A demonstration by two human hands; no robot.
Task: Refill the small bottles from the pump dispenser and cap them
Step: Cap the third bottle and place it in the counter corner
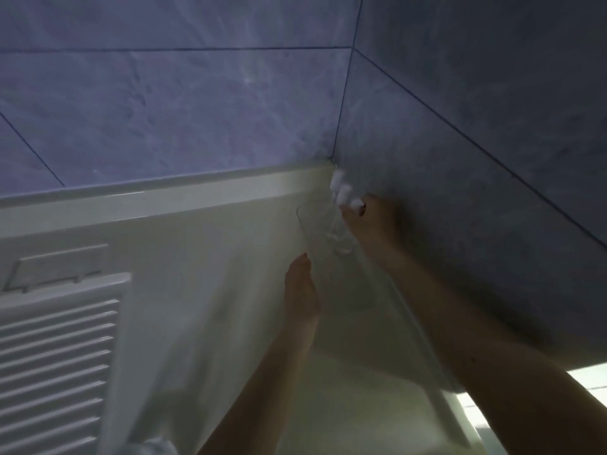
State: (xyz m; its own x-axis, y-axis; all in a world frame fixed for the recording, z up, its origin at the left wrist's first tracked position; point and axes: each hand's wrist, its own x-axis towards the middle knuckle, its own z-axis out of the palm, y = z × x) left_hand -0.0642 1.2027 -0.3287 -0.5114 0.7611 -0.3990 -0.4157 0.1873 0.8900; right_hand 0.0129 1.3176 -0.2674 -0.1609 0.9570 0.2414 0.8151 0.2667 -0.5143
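Carefully now: you are reaching up to a glass shelf (377, 290) set in the corner of the blue tiled wall (164, 110), and the step in hand looks like fetching the small bottles (340, 192) down for refilling. They stand clustered at the shelf's far corner, right where the two walls meet, showing as clear bodies with white caps. Blur keeps me from counting them.

Your right hand (371, 221) is at that corner, its fingertips (356, 204) bunched against the nearest white cap. Whether they have actually closed on a bottle I cannot tell. Your left hand (302, 290) lies unclenched with fingers straight along the shelf's front edge, touching the glass and holding nothing.

To do this well, take one bottle at a time by its body rather than its cap, since a loose cap may come away. Lift it straight up before drawing it toward the front edge, so that it does not knock its neighbours over on the smooth glass. Keep the left hand steadying the edge, or bring it under the bottle to receive it.

No pump dispenser is in view.
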